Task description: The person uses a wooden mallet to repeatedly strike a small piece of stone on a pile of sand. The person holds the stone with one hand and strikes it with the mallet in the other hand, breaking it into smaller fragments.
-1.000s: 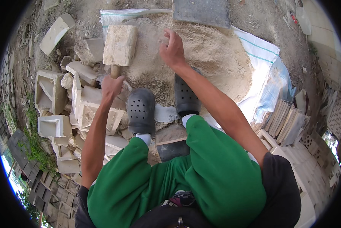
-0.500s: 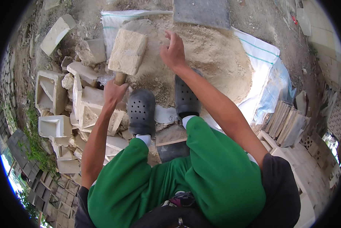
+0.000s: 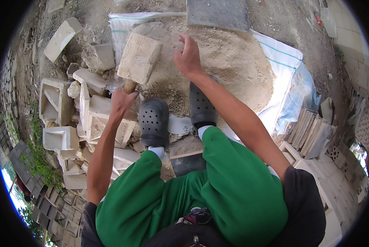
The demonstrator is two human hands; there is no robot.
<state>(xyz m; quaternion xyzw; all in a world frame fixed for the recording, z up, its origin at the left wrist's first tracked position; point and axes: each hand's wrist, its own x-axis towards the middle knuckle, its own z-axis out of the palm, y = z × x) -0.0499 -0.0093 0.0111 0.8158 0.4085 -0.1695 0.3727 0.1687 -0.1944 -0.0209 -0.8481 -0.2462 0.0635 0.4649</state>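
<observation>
A mallet [image 3: 139, 58] with a blocky, pale, dust-covered head is raised at the left of the powder. My left hand [image 3: 124, 101] is closed around its short wooden handle, just below the head. To the right, my right hand [image 3: 187, 55] hovers over a heap of crushed beige powder [image 3: 234, 61], its fingers loosely bent and slightly apart, with nothing visible in them. The heap lies on a white woven sack [image 3: 281, 53] with green stripes. Between the mallet and my right hand, paler lumps and grit cover the ground.
Broken plaster moulds [image 3: 55, 101] and chunks pile up at the left. A dark grey slab [image 3: 218, 14] lies beyond the powder. My dark clogs [image 3: 154, 121] stand close to the heap's near edge. Thin stacked boards [image 3: 310, 131] are at the right.
The mallet head has tilted a little to the right in my left hand. My right hand stays almost still over the powder.
</observation>
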